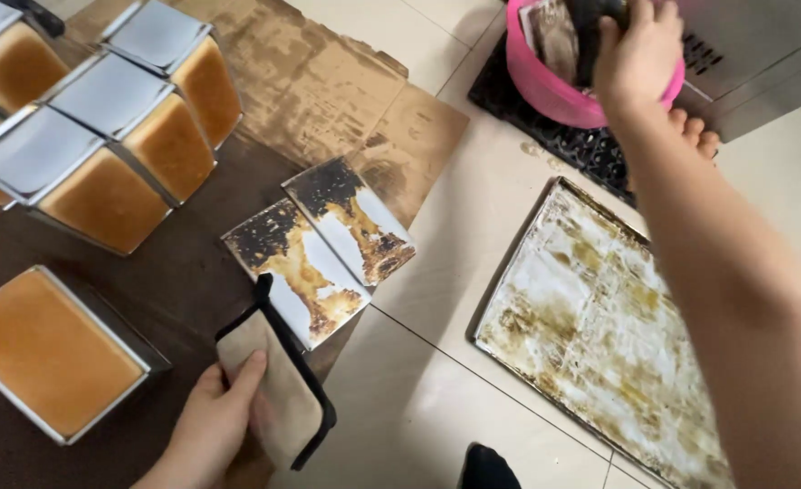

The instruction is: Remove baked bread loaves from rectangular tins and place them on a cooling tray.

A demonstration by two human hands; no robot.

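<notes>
1. The left hand (208, 426) enters from the bottom edge of the view, low and left of centre, with only the hand and wrist showing.
2. Its back faces up; the thumb (246, 371) points up and to the right, and the other fingers curl under, closed in a grip.
3. The right forearm (735, 299) crosses the right side of the view, running from the lower right corner up towards the top, bare and nearly straight.
4. The right hand (640, 54) is at the top edge, reaching away from the body, wrist bent slightly.
5. Its fingers (663, 18) curl forward and down; whether they are closed on anything cannot be told.
</notes>
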